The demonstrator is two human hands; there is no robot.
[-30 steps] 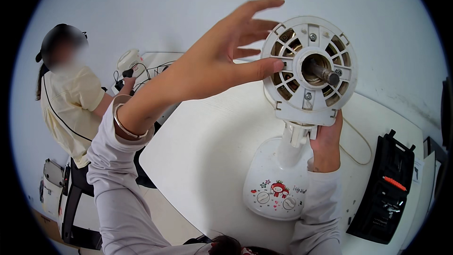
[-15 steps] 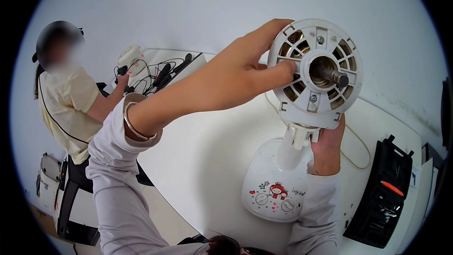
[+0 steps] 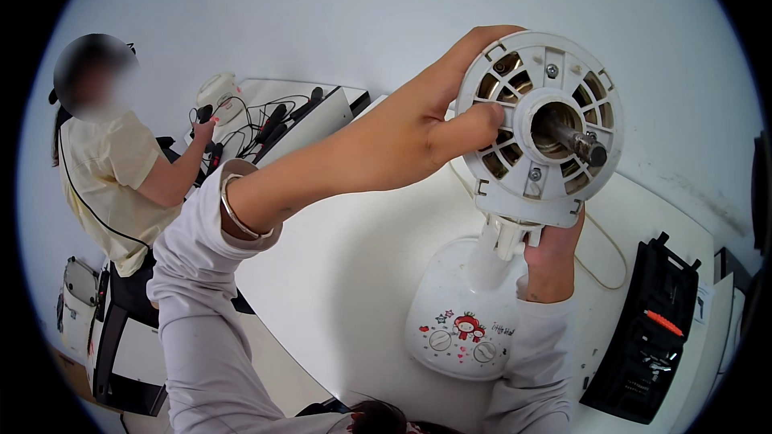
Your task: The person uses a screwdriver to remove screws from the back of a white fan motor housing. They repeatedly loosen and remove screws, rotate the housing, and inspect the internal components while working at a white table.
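Note:
An electric fan's bare motor head (image 3: 555, 186), a round white housing with slots, faces me; no blades or guard are on it. From its open hub sticks a metal shaft (image 3: 581, 143). My left hand (image 3: 434, 124) grips the housing's left rim, thumb on the front and the other fingers behind. Low behind the housing, beside the fan's neck (image 3: 497, 235), is my right hand (image 3: 555, 243); its fingers are hidden. Below, the white fan base (image 3: 450, 362) with two knobs and red cartoon figures stands upright on the white table (image 3: 322, 273).
On the right lies an open black tool case (image 3: 635, 378) with an orange-handled tool (image 3: 663, 322). A pale cord (image 3: 618, 261) curves over the table behind the fan. At the left, a person (image 3: 112, 169) in a yellow top handles things beside a table of black cables (image 3: 249, 124).
The motor head has turned slightly, and its shaft now points a little more to the right. My left hand moved along with it. The person's hand at the left has shifted a little.

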